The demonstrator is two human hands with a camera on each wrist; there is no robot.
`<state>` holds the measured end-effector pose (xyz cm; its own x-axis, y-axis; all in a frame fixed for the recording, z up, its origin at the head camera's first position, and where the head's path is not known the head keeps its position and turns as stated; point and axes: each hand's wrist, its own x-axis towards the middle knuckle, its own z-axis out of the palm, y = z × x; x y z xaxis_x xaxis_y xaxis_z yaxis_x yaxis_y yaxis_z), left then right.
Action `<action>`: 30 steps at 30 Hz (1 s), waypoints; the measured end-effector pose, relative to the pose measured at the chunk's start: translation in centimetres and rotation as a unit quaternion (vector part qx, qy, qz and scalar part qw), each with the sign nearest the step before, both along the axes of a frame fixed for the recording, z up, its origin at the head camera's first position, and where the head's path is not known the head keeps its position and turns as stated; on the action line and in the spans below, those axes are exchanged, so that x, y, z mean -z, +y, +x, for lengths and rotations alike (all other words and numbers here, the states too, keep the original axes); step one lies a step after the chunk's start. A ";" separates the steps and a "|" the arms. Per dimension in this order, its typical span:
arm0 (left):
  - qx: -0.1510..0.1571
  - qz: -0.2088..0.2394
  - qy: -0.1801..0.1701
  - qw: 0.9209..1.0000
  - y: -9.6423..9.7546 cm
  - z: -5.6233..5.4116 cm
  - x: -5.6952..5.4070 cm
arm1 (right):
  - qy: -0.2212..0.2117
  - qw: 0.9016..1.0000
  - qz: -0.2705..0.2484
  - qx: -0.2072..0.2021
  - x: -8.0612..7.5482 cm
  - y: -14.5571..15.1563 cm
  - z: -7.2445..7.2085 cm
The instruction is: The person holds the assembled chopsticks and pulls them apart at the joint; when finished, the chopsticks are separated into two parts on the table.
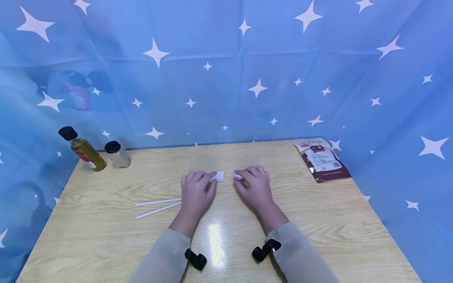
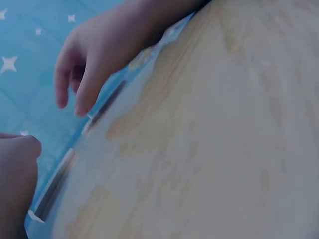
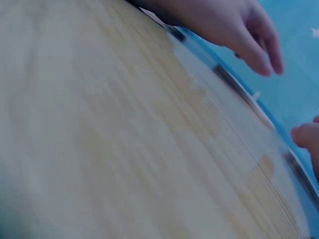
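Observation:
My left hand (image 1: 196, 190) is over a row of thin white straw-like sticks (image 1: 221, 176), whose right ends show past the fingers. Across a small gap, my right hand (image 1: 255, 186) hovers over a second row of sticks (image 1: 238, 175) with dark lines between them. Both hands have their thumb and forefinger spread around the rows. In the right wrist view, the left hand (image 3: 227, 22) appears slightly above its row (image 3: 244, 94). The left wrist view shows the right hand (image 2: 97, 55) likewise above a row (image 2: 105, 104). Most of each row is hidden in the head view.
Two loose white sticks (image 1: 157, 211) lie left of the left hand. At the back left stand an oil bottle (image 1: 86, 153) and a black-capped jar (image 1: 119, 156). A maroon-and-white food pouch (image 1: 322, 159) lies at the back right. A blue starry curtain (image 1: 226, 78) borders the wooden table (image 1: 318, 220).

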<state>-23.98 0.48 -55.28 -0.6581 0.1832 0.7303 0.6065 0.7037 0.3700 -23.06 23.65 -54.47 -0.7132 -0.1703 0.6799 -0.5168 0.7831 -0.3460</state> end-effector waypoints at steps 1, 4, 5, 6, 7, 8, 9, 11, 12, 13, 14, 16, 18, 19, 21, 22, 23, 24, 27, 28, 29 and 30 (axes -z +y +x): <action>0.003 -0.002 0.005 1.000 -0.1 0.2 0.1 | 0.002 1.000 0.003 -0.002 0.0 -0.5 0.0; 0.003 -0.007 0.012 1.000 -0.4 0.8 0.1 | 0.000 1.000 0.011 -0.008 0.0 -2.0 0.1; 0.002 -0.007 0.013 1.000 -0.5 0.9 0.0 | 0.000 1.000 0.013 -0.010 0.0 -2.4 0.1; 0.000 -0.008 0.012 1.000 -0.6 1.0 0.0 | 0.000 1.000 0.015 -0.012 0.0 -2.8 0.1; -0.002 -0.008 0.011 1.000 -0.7 1.1 0.0 | -0.001 1.000 0.018 -0.013 0.1 -3.2 0.1; -0.003 -0.008 0.010 1.000 -0.8 1.2 -0.1 | -0.002 1.000 0.018 -0.015 0.1 -3.5 0.2; -0.005 -0.009 0.007 1.000 -1.0 1.2 -0.1 | -0.003 1.000 0.018 -0.018 0.1 -3.8 0.2; -0.004 -0.011 0.000 1.000 -1.3 1.4 -0.2 | -0.003 1.000 0.016 -0.021 0.1 -4.3 0.2; -0.004 -0.012 -0.002 1.000 -1.4 1.4 -0.2 | -0.004 1.000 0.014 -0.022 0.1 -4.5 0.2; -0.004 -0.012 -0.004 1.000 -1.6 1.5 -0.2 | -0.005 1.000 0.013 -0.022 0.1 -4.6 0.3; -0.004 -0.012 -0.005 1.000 -1.8 1.6 -0.2 | -0.004 1.000 0.011 -0.024 0.1 -4.8 0.3; -0.007 -0.013 -0.008 1.000 -2.2 1.8 -0.1 | -0.007 1.000 0.012 -0.022 0.1 -5.1 0.4; -0.010 -0.013 -0.011 1.000 -2.6 2.0 -0.1 | -0.015 1.000 0.016 -0.017 0.1 -5.4 0.4; -0.011 -0.013 -0.011 1.000 -2.8 2.1 0.0 | -0.020 1.000 0.019 -0.014 0.1 -5.6 0.5; -0.012 -0.011 -0.008 1.000 -3.4 2.3 0.0 | -0.028 0.999 0.022 -0.013 0.1 -6.0 0.6; -0.012 -0.008 -0.006 1.000 -3.7 2.5 0.0 | -0.032 0.999 0.023 -0.015 0.1 -6.2 0.6; -0.013 -0.005 -0.001 1.000 -4.1 2.6 0.0 | -0.035 0.999 0.024 -0.018 0.1 -6.4 0.7; -0.014 -0.001 0.004 1.000 -4.5 2.8 0.0 | -0.037 0.999 0.023 -0.023 0.0 -6.7 0.7; -0.022 0.008 0.010 1.000 -6.0 3.4 -0.1 | -0.041 0.998 0.024 -0.039 -0.1 -7.9 0.9; -0.025 0.009 0.010 1.000 -6.5 3.6 -0.2 | -0.043 0.998 0.025 -0.043 -0.1 -8.3 1.0; -0.028 0.010 0.011 0.999 -7.0 3.7 -0.2 | -0.042 0.998 0.026 -0.044 -0.1 -8.8 1.0; -0.030 0.010 0.009 0.999 -7.5 3.9 -0.2 | -0.042 0.998 0.029 -0.044 -0.1 -9.3 1.1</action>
<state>-20.08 -7.03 -55.11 -0.6542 0.1290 0.7452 0.5697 0.7322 0.3734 -21.97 14.40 -54.38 -0.7478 -0.2713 0.6060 -0.5552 0.7560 -0.3467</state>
